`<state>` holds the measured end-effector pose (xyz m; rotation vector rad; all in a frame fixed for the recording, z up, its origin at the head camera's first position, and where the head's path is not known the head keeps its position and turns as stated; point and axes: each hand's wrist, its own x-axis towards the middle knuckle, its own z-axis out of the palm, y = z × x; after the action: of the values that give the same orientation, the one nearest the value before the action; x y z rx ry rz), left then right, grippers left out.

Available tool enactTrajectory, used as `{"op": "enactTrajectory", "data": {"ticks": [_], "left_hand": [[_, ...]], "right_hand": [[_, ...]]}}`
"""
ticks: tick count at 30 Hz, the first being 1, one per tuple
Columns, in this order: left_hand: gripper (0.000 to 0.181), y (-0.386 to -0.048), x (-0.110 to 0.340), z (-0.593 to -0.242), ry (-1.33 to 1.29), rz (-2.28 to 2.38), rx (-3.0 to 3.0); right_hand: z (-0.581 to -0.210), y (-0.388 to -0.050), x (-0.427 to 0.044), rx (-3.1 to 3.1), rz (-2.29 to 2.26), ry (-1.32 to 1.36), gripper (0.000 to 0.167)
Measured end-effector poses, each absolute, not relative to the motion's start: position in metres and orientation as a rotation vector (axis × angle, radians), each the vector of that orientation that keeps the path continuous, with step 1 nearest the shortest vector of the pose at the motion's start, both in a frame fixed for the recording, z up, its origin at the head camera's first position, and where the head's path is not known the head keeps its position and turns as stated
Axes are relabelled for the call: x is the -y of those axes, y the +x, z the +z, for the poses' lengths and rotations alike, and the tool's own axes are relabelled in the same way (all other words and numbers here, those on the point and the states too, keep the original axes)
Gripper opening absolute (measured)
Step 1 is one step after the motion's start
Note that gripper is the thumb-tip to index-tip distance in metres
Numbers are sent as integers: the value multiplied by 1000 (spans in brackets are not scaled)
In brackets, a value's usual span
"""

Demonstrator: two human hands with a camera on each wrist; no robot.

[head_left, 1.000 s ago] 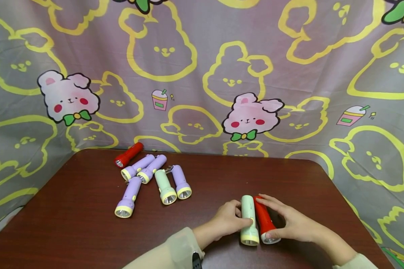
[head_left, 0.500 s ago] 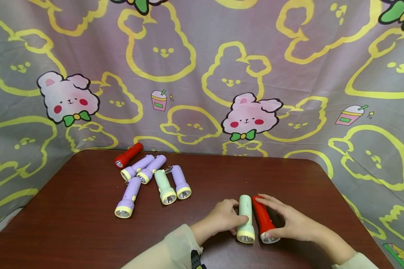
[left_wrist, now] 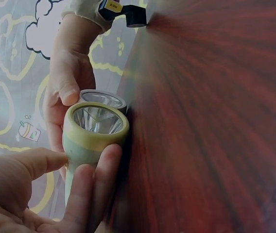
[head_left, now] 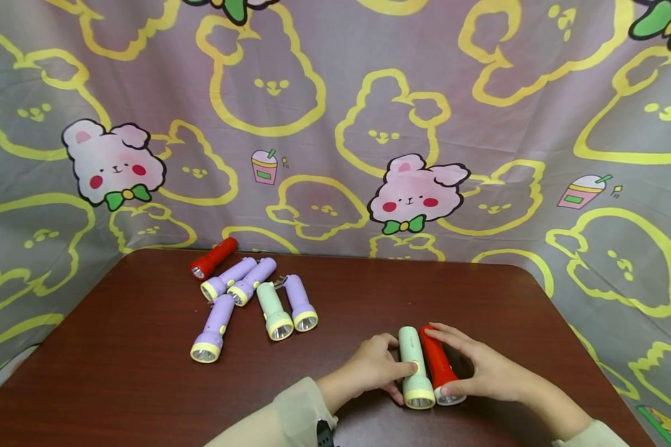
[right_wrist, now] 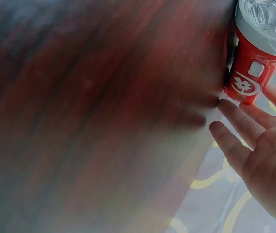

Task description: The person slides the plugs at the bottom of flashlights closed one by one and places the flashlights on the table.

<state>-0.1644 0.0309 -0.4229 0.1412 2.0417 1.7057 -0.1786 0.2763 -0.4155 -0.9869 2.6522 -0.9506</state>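
Patterned curtain (head_left: 324,46) hangs behind a dark wood table (head_left: 117,366). On my left: a far red flashlight (head_left: 215,257), then four purple flashlights (head_left: 217,320) with a mint flashlight (head_left: 273,307) among them. Further right, the left hand (head_left: 369,366) pinches a pale green flashlight (head_left: 417,383) between thumb and fingers. Just beside it on the table, a near red flashlight (head_left: 438,363); the right hand (head_left: 492,374), fingers spread, grips it lengthwise, thumb at the lens end.

Left wrist view: left hand (head_left: 371,367) is covering part of green flashlight (left_wrist: 86,141), which is hiding most of red flashlight (right_wrist: 251,60). Right wrist view: edges are cropping red flashlight, right hand (right_wrist: 268,153); tabletop (right_wrist: 94,107) is looking blurred.
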Motion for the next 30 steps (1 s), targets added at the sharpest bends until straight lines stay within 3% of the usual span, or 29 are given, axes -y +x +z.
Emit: {"op": "enactTrajectory", "data": {"ticks": [21,30], "left_hand": [[59,-165,-28,-423,169,1719,-2017],[49,-169,-18,-424,207,1751,-2035]], "right_hand": [[-413,-176,-273,-2723,-931,-993,85],[-412,-177,-273,-2690,-905,-935,85]]}}
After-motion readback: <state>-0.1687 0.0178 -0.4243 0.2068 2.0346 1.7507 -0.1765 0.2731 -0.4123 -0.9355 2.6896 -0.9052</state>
